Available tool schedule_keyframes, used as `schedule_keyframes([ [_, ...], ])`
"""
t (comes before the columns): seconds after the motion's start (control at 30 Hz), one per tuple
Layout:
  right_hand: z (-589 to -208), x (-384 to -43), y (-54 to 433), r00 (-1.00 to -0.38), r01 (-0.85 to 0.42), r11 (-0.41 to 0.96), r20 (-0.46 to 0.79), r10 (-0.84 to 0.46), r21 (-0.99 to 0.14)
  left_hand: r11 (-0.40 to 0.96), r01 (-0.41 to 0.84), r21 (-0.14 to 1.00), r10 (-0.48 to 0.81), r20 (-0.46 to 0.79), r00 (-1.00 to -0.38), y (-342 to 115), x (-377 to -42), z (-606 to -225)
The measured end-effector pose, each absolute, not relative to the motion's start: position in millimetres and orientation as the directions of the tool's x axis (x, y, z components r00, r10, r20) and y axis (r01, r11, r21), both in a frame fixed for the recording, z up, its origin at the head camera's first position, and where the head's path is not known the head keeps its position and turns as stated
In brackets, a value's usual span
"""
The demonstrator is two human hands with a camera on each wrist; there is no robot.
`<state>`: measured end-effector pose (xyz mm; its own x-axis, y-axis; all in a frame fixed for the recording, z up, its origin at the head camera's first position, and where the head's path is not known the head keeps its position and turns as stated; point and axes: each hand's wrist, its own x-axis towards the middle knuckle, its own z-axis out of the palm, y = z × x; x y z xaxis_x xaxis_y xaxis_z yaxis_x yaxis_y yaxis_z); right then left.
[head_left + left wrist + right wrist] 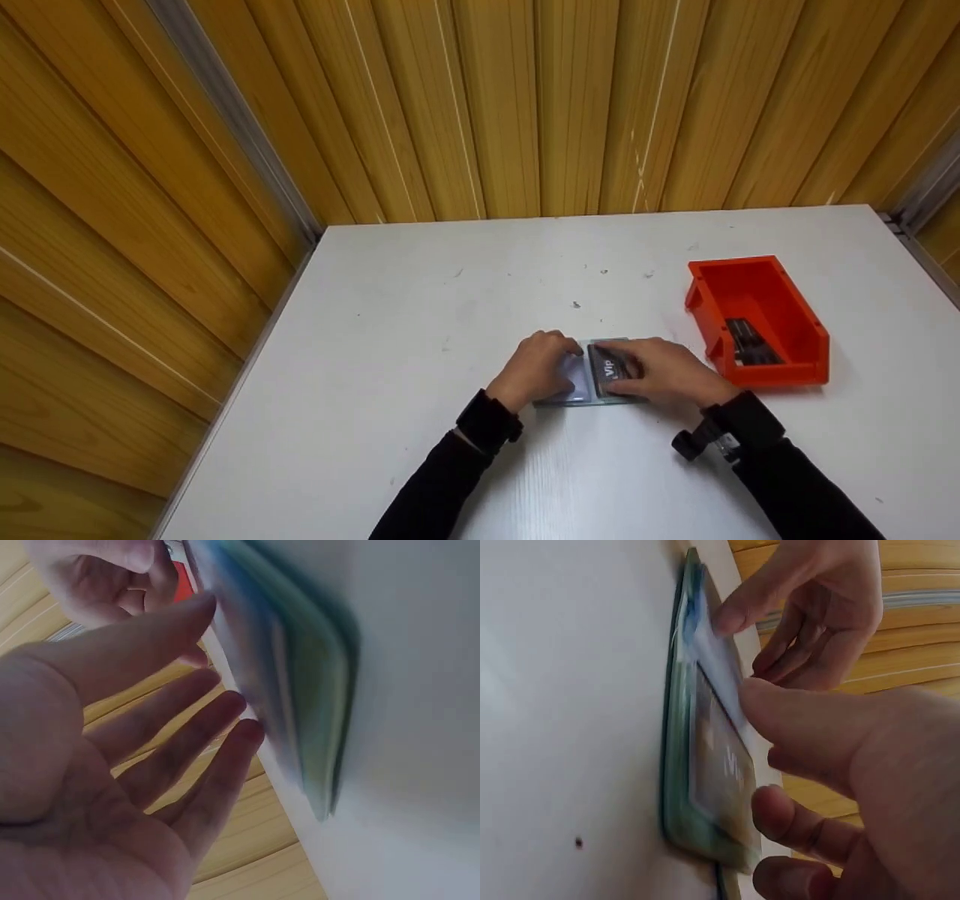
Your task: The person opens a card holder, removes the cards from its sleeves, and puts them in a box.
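A greenish card holder (594, 403) lies spread flat on the white table, a clear sleeve on its left half. On its right half is a dark card (608, 367) printed "Vip". My left hand (534, 367) is over the left half, its fingers fairly straight, with fingertips close at the sleeve. Over the dark card, my right hand (664, 369) spans it with thumb and index finger apart, fingertips near its edges. In the right wrist view the card (724, 765) shows within the holder's right pocket, and the right thumb (795, 709) overlaps its edge.
An orange open-front bin (802, 319) stands on the table (360, 375) just right of the right hand, with several dark cards (750, 343) inside. Wood-patterned panels (495, 112) wall the table's back and left sides.
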<state>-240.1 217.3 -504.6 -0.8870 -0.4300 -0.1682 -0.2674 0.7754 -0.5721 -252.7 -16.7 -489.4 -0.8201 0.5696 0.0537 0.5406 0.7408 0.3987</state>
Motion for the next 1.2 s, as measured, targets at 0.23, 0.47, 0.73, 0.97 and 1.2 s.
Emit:
schedule_keyframes([
  [0.23, -504.4, -246.8, 229.2, -0.901, -0.185, 0.823, -0.242, -0.361, -0.537, 0.769, 0.562, 0.305, 0.577, 0.047, -0.815, -17.8, -249.9, -489.1],
  [0.47, -502.9, -249.5, 238.6, -0.891, -0.191, 0.81, -0.249, -0.381, -0.555, 0.672, 0.463, 0.578, 0.551, 0.026, -0.834, -4.7, -248.1, -498.4],
  [0.73, -501.6, -252.2, 238.7, -0.89, -0.185, 0.814, -0.258, -0.377, -0.551, 0.227, -0.176, 0.958, 0.35, -0.249, -0.903, 6.3, -249.5, -500.8],
  [0.97, -501.1, -253.1, 239.5, -0.89, -0.178, 0.812, -0.261, -0.374, -0.556, 0.085, -0.283, 0.955, 0.379, -0.294, -0.878, 3.6, -254.5, -499.6],
  [1.2, -504.0, -252.4, 239.3, -0.892, -0.186, 0.815, -0.254, -0.375, -0.548, 0.215, -0.25, 0.944, 0.339, -0.313, -0.887, 9.7, -253.5, -500.1],
])
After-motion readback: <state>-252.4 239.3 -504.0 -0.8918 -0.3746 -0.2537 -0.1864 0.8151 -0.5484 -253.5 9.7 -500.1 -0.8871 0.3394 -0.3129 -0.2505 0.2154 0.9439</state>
